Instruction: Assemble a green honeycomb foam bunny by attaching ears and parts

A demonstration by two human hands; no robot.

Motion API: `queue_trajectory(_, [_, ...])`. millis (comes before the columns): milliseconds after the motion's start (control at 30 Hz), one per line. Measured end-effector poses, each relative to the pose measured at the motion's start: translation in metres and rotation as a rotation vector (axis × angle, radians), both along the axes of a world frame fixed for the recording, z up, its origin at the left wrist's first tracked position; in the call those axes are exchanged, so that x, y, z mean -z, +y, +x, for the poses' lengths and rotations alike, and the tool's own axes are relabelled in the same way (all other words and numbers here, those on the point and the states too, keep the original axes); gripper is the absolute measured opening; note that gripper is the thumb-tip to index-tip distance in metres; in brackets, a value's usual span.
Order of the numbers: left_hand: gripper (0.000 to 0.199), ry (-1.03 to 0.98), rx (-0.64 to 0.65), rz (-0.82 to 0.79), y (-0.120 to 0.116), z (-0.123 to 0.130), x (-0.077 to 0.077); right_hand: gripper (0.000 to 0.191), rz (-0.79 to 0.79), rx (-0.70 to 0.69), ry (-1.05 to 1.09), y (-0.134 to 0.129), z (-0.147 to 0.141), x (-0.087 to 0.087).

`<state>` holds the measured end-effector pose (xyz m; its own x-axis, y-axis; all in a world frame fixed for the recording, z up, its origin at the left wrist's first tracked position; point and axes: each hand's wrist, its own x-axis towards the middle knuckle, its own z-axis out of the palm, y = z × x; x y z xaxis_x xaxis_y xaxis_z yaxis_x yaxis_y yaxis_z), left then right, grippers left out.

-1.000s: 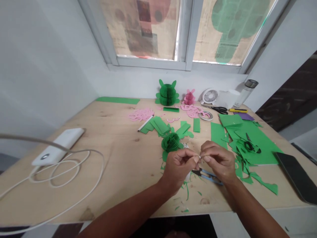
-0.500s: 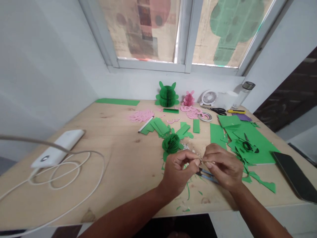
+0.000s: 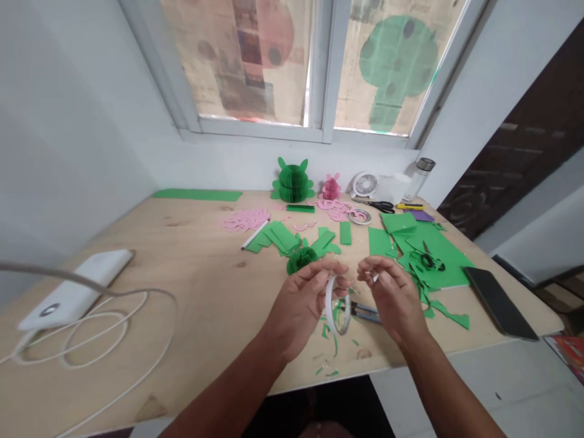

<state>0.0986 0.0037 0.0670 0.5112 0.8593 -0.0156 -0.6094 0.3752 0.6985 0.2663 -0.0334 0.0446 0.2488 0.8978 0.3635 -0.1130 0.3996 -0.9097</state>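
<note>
A white tape roll hangs from the fingers of my left hand, low over the middle of the table. To its right, my right hand pinches a small white piece between thumb and fingers. The two hands are a short way apart. Just beyond my left hand sits a small green honeycomb paper ball, partly hidden by the fingers. A blue-and-black tool lies under and between the hands, among green paper scraps.
Green and pink paper figures, a fan and a bottle stand at the back. Scissors, green sheets and a phone lie right. A white power bank with a cable is left.
My hands have moved apart, and the tape roll now shows hanging from my left hand. A small white piece shows in my right fingers. The view has shifted to the right.
</note>
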Motion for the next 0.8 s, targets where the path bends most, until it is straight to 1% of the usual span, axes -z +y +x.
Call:
queue_trajectory(67, [0.021, -0.054, 0.045, -0.056, -0.001, -0.002, 0.006, 0.026, -0.070, -0.116, 0.043, -0.005, -0.005, 0.005])
queue_trajectory(133, [0.022, -0.096, 0.077, -0.101, -0.001, -0.004, 0.011, 0.031, -0.113, -0.233, 0.034, -0.012, -0.009, 0.008])
queue_trajectory(200, [0.024, -0.128, 0.086, -0.132, -0.003, -0.005, 0.015, 0.032, -0.145, -0.305, 0.019, -0.017, -0.011, 0.012])
queue_trajectory(267, [0.026, -0.153, 0.092, -0.150, -0.005, -0.007, 0.017, 0.031, -0.182, -0.319, -0.002, -0.021, -0.011, 0.016])
queue_trajectory(400, [0.028, -0.165, 0.125, -0.175, -0.010, -0.010, 0.019, 0.029, -0.226, -0.294, -0.015, -0.024, -0.009, 0.022])
queue_trajectory(500, [0.031, -0.139, 0.171, -0.183, -0.013, -0.016, 0.022, 0.032, -0.219, -0.305, -0.022, -0.029, -0.008, 0.017])
queue_trajectory(633, [0.035, -0.073, 0.220, -0.165, -0.015, -0.026, 0.031, 0.036, -0.216, -0.308, -0.105, -0.039, -0.005, 0.009])
queue_trajectory(800, [0.041, 0.022, 0.245, -0.088, -0.017, -0.041, 0.042, 0.034, -0.231, -0.367, -0.163, -0.047, -0.002, 0.011])
